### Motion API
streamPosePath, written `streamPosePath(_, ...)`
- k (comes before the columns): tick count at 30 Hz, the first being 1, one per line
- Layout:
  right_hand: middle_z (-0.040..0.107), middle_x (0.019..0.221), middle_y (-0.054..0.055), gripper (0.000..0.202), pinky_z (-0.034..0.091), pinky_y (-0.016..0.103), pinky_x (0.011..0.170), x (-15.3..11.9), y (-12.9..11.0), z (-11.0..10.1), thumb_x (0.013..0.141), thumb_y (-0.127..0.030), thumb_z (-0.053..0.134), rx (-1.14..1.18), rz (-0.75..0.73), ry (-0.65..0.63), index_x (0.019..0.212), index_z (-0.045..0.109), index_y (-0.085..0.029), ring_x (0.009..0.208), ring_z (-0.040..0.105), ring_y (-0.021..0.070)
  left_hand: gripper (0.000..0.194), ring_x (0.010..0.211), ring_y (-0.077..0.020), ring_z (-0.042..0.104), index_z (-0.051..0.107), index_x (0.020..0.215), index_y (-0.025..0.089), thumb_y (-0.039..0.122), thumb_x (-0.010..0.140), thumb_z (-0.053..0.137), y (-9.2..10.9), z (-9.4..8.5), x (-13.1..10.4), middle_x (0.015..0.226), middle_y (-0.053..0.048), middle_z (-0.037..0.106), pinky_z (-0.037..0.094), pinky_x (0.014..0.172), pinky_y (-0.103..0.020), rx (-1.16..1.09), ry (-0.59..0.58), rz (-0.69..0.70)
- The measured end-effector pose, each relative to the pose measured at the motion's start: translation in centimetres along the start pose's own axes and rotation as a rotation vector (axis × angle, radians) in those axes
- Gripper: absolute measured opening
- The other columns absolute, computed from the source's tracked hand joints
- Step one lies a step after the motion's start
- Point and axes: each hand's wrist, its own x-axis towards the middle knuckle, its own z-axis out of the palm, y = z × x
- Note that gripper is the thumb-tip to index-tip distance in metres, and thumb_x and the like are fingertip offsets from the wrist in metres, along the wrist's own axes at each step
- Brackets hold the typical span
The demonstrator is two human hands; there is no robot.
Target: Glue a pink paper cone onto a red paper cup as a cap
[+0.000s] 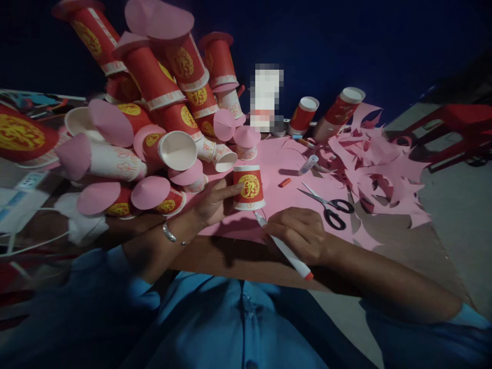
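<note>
"Where is the cup (249, 193)?"
"Wide end down over pink paper (274, 159), gripped by the left hand (215, 204). The right hand (300, 233) holds a marker (286, 252), tip just beside the cup's rim."
"Other containers?"
"More cups (151, 74) heap at left; one open cup (179, 150) shows its white inside."
"Writing?"
"A round gold emblem (249, 186), too small to read."
</note>
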Motion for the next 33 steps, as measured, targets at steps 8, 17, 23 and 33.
streamPosePath(8,0.066,0.070,0.000,0.008,0.054,0.025,0.059,0.09,0.14,-0.43,0.099,-0.008,0.059,-0.012,0.043,-0.021,0.101,0.060,-0.015,0.063,0.064,0.0132,0.059,0.128,-0.0379,0.068,0.067,0.136,0.016,0.033,0.083,0.085,0.06,-0.03,-0.05,0.129,-0.016,0.076,0.056,0.107,-0.050,-0.017,-0.021,-0.018)
streamPosePath(17,0.066,0.071,-0.001,0.010,0.052,0.025,0.058,0.16,0.20,-0.37,0.100,-0.008,0.056,-0.024,0.050,0.002,0.101,0.060,-0.018,0.064,0.063,0.0126,0.056,0.134,-0.0369,0.065,0.065,0.139,0.017,0.027,0.087,0.080,0.12,0.10,0.01,0.132,-0.016,0.075,0.051,0.115,-0.052,-0.051,-0.061,0.003)
streamPosePath(23,0.069,0.073,0.002,0.010,0.054,0.025,0.059,0.22,0.24,-0.61,0.101,-0.008,0.055,-0.011,0.043,-0.017,0.102,0.061,-0.016,0.065,0.065,0.0140,0.055,0.136,-0.0366,0.064,0.064,0.141,0.018,0.025,0.088,0.077,0.32,0.29,-0.02,0.135,-0.016,0.074,0.050,0.116,-0.053,-0.058,-0.079,-0.002)
streamPosePath(33,0.075,0.084,0.007,0.007,0.066,0.028,0.073,-0.07,0.12,-0.27,0.099,-0.011,0.064,0.022,0.079,0.025,0.105,0.064,-0.014,0.085,0.077,0.0190,0.055,0.128,-0.0380,0.068,0.066,0.139,0.013,0.031,0.087,0.076,0.29,-0.01,0.06,0.131,-0.019,0.075,0.058,0.103,-0.049,-0.041,-0.072,-0.029)
